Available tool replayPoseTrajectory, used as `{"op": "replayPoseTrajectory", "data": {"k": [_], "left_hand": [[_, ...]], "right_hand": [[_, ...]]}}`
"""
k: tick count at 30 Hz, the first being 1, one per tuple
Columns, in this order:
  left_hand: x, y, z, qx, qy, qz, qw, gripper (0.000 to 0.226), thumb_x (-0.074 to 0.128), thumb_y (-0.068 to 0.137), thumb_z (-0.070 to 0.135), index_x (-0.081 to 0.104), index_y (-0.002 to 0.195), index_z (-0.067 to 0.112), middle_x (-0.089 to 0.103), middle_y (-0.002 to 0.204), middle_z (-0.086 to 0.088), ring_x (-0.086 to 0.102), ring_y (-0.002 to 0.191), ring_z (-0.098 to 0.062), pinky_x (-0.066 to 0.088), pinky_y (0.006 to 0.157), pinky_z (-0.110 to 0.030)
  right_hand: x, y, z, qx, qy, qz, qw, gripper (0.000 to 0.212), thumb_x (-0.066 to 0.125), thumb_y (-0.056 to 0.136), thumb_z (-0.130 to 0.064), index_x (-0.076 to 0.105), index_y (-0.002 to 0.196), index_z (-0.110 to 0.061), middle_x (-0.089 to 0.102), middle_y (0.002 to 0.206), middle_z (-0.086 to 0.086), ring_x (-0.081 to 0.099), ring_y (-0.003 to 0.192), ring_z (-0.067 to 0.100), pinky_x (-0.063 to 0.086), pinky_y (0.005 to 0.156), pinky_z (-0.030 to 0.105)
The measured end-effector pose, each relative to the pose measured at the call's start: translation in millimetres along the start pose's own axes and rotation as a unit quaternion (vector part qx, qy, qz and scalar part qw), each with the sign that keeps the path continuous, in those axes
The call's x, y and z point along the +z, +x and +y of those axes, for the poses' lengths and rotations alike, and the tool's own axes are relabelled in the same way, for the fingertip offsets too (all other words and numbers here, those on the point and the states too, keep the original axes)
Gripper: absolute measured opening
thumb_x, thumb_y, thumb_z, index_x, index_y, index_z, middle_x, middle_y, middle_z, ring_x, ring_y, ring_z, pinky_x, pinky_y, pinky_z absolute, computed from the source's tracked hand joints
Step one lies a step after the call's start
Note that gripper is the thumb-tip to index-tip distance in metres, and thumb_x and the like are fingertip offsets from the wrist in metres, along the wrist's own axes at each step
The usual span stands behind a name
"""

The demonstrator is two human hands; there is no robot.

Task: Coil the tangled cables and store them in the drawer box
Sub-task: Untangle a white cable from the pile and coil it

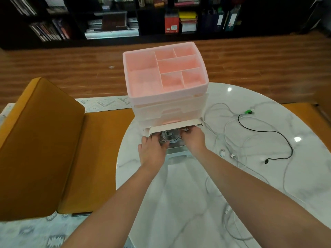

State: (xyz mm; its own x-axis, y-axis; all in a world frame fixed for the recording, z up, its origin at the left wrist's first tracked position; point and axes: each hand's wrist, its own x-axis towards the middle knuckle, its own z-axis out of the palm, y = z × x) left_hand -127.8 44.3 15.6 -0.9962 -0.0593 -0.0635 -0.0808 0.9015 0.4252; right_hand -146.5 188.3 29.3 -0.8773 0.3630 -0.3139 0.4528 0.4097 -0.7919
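1. Two bare forearms reach from the near edge across the white marbled desk [179, 203] toward the pink drawer box [166, 83], which stands at the desk's far side.
2. Its bottom drawer [176, 149] is pulled out toward the camera; the drawers above it are closed, and the divided top tray holds nothing visible.
3. Inside the open drawer lies a coiled white cable [171, 136], between both hands.
4. On the coil's left side, the left hand [152, 149] has its fingers curled around the loops, holding them.
5. At the coil's right side, the right hand [192, 138] has its fingers bent down onto the loops, gripping them.
6. Loose white cables [231, 133] sprawl uncoiled on the desk to the right of the box, their USB plugs lying near the right forearm.
7. A black cable [279, 135] with a green plug curves through them farther right.
8. An orange cushioned bench [44, 144] sits left of the desk, and a dark bookshelf [111, 18] lines the far wall.
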Motion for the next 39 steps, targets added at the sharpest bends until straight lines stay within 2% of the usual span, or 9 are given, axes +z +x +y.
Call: {"op": "replayPoseTrajectory", "data": {"k": [3,8,14,19,24,28,33,37,39], "left_hand": [[3.1,3.5,-0.6,0.011,0.043,0.005,0.999,0.035,0.056,0.094,0.044,0.054,0.125,0.027,0.061,0.122,0.005,0.044,0.111,-0.021,0.031,0.087,-0.033],[4.7,6.7,-0.4,0.005,0.072,0.010,0.997,0.034,0.053,0.095,0.042,0.053,0.126,0.027,0.062,0.121,0.003,0.043,0.109,-0.021,0.026,0.084,-0.033],[7.1,11.0,4.7,0.003,0.117,0.016,0.993,0.034,0.050,0.097,0.043,0.056,0.127,0.029,0.061,0.125,0.002,0.044,0.111,-0.021,0.024,0.082,-0.031],[8.4,9.1,5.5,0.004,0.106,0.026,0.994,0.033,0.051,0.097,0.038,0.055,0.130,0.034,0.059,0.129,0.003,0.046,0.114,-0.021,0.030,0.088,-0.032],[11.4,10.7,7.4,-0.022,0.110,0.026,0.993,0.031,0.050,0.097,0.037,0.056,0.125,0.027,0.061,0.123,0.001,0.048,0.112,-0.021,0.033,0.088,-0.033],[10.4,9.4,9.7,-0.025,0.110,0.025,0.993,0.034,0.051,0.096,0.038,0.055,0.128,0.028,0.059,0.127,0.002,0.047,0.115,-0.021,0.032,0.090,-0.033],[7.1,7.8,12.0,-0.029,0.100,0.016,0.994,0.036,0.053,0.096,0.039,0.055,0.130,0.029,0.056,0.131,0.001,0.046,0.119,-0.022,0.032,0.091,-0.034],[2.2,3.1,16.1,-0.037,0.071,0.008,0.997,0.039,0.052,0.096,0.043,0.054,0.130,0.025,0.056,0.131,0.000,0.046,0.120,-0.024,0.034,0.093,-0.036],[-0.3,-2.7,20.0,-0.031,0.059,0.019,0.998,0.041,0.052,0.095,0.042,0.051,0.132,0.024,0.053,0.134,-0.001,0.044,0.123,-0.024,0.035,0.094,-0.037]], "right_hand": [[7.6,7.7,-0.8,0.007,-0.027,-0.016,0.999,0.022,0.057,0.091,-0.010,0.067,0.108,-0.001,0.069,0.102,0.014,0.056,0.082,0.024,0.040,0.070,0.026],[17.9,15.5,-4.6,0.027,-0.058,-0.023,0.998,0.022,0.057,0.093,-0.009,0.064,0.111,0.000,0.067,0.109,0.016,0.063,0.100,0.035,0.053,0.088,0.038],[23.4,19.4,-3.8,0.032,-0.081,-0.005,0.996,0.024,0.063,0.089,-0.012,0.062,0.111,-0.004,0.067,0.108,0.014,0.063,0.100,0.033,0.050,0.078,0.032],[24.3,20.6,-4.9,0.004,-0.120,-0.021,0.993,0.028,0.065,0.090,-0.015,0.060,0.114,-0.001,0.064,0.109,0.016,0.062,0.103,0.034,0.052,0.087,0.039],[26.0,20.3,-0.7,-0.009,-0.105,-0.009,0.994,0.029,0.070,0.088,-0.020,0.063,0.111,-0.002,0.067,0.107,0.015,0.063,0.100,0.034,0.053,0.085,0.039],[26.7,18.7,2.2,-0.017,-0.084,-0.005,0.996,0.025,0.068,0.087,-0.011,0.063,0.110,-0.004,0.068,0.105,0.013,0.064,0.098,0.033,0.054,0.087,0.040],[14.0,14.7,4.3,0.003,-0.089,-0.026,0.996,0.017,0.058,0.089,-0.004,0.068,0.102,0.001,0.071,0.100,0.013,0.062,0.083,0.026,0.045,0.069,0.027],[-5.9,1.9,9.4,-0.018,-0.028,-0.008,0.999,0.024,0.055,0.089,-0.006,0.069,0.109,-0.004,0.070,0.106,0.006,0.061,0.093,0.020,0.038,0.073,0.020],[-18.6,-8.3,14.9,-0.015,0.037,0.003,0.999,0.028,0.056,0.090,-0.009,0.069,0.115,-0.010,0.069,0.106,0.005,0.059,0.090,0.015,0.039,0.071,0.019]]}}
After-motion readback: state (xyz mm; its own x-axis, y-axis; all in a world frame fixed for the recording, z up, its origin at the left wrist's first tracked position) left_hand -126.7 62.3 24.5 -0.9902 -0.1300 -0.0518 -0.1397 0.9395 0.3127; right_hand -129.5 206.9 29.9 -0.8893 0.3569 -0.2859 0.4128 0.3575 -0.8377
